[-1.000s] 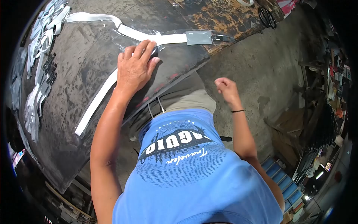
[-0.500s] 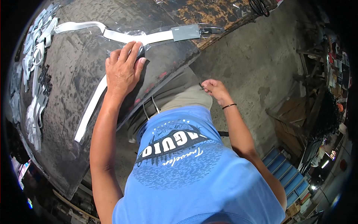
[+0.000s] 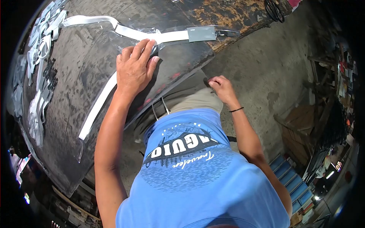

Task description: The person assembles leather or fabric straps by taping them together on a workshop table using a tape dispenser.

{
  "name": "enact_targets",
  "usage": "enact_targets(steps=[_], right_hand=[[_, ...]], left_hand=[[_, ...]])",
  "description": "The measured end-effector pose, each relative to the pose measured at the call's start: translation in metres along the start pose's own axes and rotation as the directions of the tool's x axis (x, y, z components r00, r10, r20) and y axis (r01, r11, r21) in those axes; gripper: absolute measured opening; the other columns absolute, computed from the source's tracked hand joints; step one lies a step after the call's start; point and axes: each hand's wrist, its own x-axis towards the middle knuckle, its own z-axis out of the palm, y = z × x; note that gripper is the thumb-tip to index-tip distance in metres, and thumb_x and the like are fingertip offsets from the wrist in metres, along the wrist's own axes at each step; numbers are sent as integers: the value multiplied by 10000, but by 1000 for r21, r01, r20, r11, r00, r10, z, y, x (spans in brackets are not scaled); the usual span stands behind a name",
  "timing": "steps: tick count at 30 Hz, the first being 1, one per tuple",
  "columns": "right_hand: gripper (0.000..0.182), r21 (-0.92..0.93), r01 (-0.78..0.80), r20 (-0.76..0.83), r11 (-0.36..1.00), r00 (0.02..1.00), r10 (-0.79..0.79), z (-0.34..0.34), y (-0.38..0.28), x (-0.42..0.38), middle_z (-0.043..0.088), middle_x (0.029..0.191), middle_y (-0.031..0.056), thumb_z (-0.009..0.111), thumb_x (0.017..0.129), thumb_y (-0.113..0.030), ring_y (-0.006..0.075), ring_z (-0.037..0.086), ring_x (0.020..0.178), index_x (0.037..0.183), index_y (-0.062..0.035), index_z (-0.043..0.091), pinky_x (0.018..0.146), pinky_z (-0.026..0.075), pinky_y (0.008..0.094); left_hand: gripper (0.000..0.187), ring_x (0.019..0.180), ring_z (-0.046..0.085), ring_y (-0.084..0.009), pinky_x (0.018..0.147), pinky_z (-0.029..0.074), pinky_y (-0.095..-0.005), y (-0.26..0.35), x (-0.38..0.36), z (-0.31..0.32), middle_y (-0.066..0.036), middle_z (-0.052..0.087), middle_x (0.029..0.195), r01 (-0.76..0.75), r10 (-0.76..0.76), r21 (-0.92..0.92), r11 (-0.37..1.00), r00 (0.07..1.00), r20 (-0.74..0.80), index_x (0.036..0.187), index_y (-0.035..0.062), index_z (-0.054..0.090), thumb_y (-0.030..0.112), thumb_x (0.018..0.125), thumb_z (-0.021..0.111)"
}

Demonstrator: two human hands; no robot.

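Left hand [image 3: 135,66] — fingers extended, part-spread — rests on white strap [image 3: 171,37] on dark table [image 3: 80,68]; right hand [image 3: 223,90] curled closed, contents cannot be told.

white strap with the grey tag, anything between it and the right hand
The dark tabletop's corner lies between the right hand and the grey tag on the white strap; clear plastic shows along the strap too. No loose item shows between.

Workshop, prob.: stained bench [image 3: 81,64], conc. floor [image 3: 258,64], wood pcs. [image 3: 300,119]
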Motion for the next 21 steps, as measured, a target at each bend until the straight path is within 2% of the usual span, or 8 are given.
enact_targets(steps=[2,5,7,11,13,17,20,21], right_hand=[[191,-156,61,50,986,997,-53,4,-13,5,643,966,120,651,875,-145,263,606,871,1029,-60,728,796,482,360],[244,-298,359,151,885,933,-328,9,-27,14,628,994,163,609,862,-46,317,599,890,1067,-91,732,788,481,382],[376,-512,571,407,642,819,-404,6,-50,17,643,1075,176,560,822,8,364,603,964,1124,-138,729,830,500,414],[461,-518,647,570,560,749,-338,10,-56,30,647,1150,165,536,800,11,372,601,1050,1160,-207,723,894,507,432],[384,-538,739,652,405,670,-354,11,-58,36,654,1139,143,502,847,-67,329,658,1021,1109,-230,731,780,547,445],[361,-525,772,720,359,627,-296,9,-66,43,644,1180,139,510,857,-83,315,679,963,1109,-220,729,781,553,445],[271,-461,822,710,334,567,-418,17,-44,58,679,1100,135,526,859,-105,313,689,927,1025,-152,735,744,562,445],[278,-524,782,731,337,616,-295,17,-46,59,681,1100,126,548,840,-84,322,659,992,1033,-160,733,806,546,431]], left_hand=[[444,1058,528,-252,906,415,-388,0,0,1,4,565,1340,-1,1,3,1000,1000,-4,1346,187,577,311,922,623],[450,1051,529,-251,891,415,-386,-1,0,2,5,566,1333,-9,9,4,1000,1000,-20,1346,184,577,310,918,631],[454,1047,529,-250,881,416,-386,-1,-1,2,5,567,1328,-15,15,2,1000,999,-31,1346,182,576,310,915,635],[460,1041,531,-247,863,415,-383,-2,-1,2,4,569,1320,-29,29,-1,1000,999,-41,1347,180,576,306,910,643],[461,1040,531,-246,862,415,-382,-2,0,2,3,569,1319,-27,27,0,1000,999,-43,1348,182,575,304,909,645],[455,1037,533,-244,859,412,-378,-2,-1,2,1,572,1314,-33,33,-8,999,998,-57,1342,179,575,298,908,642],[447,1037,533,-244,856,411,-377,-2,0,2,-1,573,1312,-34,34,2,999,998,-53,1337,178,575,294,911,636],[442,1039,533,-243,856,411,-378,-1,-1,2,-1,573,1312,-31,31,3,1000,998,-49,1336,177,575,293,913,633]])
